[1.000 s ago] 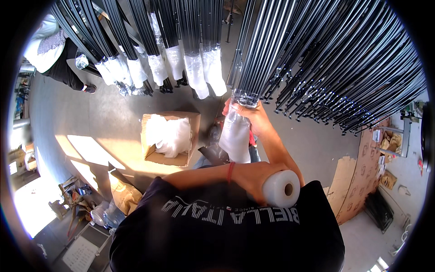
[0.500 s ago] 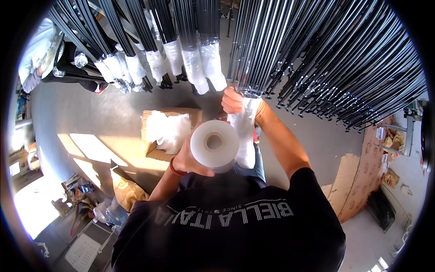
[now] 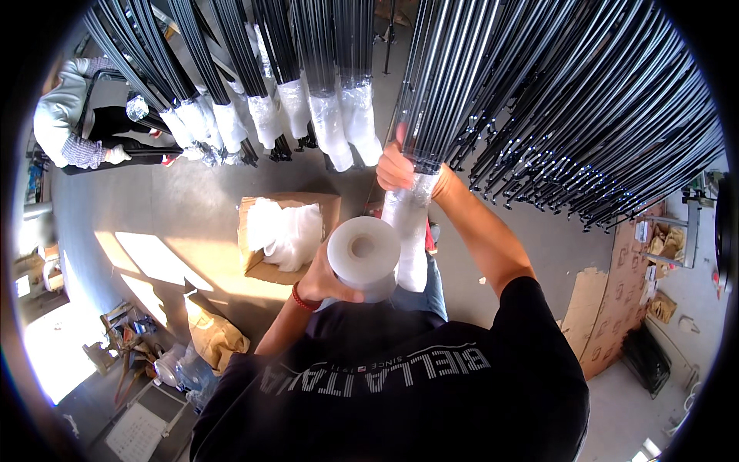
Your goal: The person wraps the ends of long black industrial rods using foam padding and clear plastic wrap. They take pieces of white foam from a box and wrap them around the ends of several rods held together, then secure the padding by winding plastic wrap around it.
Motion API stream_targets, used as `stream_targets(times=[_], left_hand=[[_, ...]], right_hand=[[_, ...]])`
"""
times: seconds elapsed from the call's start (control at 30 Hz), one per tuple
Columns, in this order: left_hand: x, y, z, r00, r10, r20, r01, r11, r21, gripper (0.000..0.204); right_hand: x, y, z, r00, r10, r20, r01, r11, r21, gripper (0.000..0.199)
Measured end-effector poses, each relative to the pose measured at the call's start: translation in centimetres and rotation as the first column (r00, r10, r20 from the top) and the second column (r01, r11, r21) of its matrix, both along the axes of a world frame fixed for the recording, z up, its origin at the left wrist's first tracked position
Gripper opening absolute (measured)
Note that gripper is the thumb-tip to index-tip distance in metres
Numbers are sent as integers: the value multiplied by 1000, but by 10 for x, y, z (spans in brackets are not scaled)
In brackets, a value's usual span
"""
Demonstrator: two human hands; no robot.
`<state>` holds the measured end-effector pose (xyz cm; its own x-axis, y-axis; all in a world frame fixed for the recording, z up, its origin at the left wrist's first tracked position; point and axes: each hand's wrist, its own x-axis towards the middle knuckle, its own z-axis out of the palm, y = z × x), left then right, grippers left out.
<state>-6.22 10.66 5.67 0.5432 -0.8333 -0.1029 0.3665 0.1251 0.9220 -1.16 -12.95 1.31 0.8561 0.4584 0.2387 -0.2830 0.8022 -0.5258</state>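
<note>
We find a person in a black shirt [image 3: 385,385] at work over a grey floor [image 3: 485,231], with both hands in view. The left grip [image 3: 320,279] is clamped on a roll of film [image 3: 362,258], whitish and see-through, with its round end and hollow core turned up toward us. The roll stands in front of the person's body, just beside the white wrapped end [image 3: 410,242] of a bundle of black rods [image 3: 435,100]; we cannot tell whether the two touch. A red bracelet [image 3: 303,299] sits on the left wrist.

We see the right grip [image 3: 395,167] closed around that same bundle, near the upper edge of its wrapping. Its fingers show on the left side of the rods, one digit points upward along them, and the rest of the hand is hidden behind the bundle. The wrapped end hangs below this hold, toward the person.

To the left of the held bundle, we note a row of other bundles [image 3: 331,123] with white wrapped ends. To the right, many loose rods [image 3: 585,146] hang with bare ends. An open cardboard box [image 3: 330,212] lies on the floor left of the roll and holds crumpled white plastic [image 3: 289,235]. Nearer the person, we record a brown paper bag [image 3: 215,335]. At the upper left, a co-worker [image 3: 65,123] in a pale top leans beside the rods.
</note>
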Motion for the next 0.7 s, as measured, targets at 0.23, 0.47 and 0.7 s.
stream_targets(times=[0.23, 0.47, 0.7], left_hand=[[-2, 6, -6, 998, 30, -49, -29, 1000, 9, 100], [-1, 6, -9, 988, 63, -143, -61, 998, 15, 94], [5, 3, -31, 993, 29, -117, -24, 999, 46, 87]], right_hand=[[15, -37, 22, 989, -99, -110, 100, 995, 5, 56], [-39, -54, 10, 937, -348, -41, 271, 793, -546, 78], [-33, -41, -3, 751, -639, -164, 424, 658, -622, 34]])
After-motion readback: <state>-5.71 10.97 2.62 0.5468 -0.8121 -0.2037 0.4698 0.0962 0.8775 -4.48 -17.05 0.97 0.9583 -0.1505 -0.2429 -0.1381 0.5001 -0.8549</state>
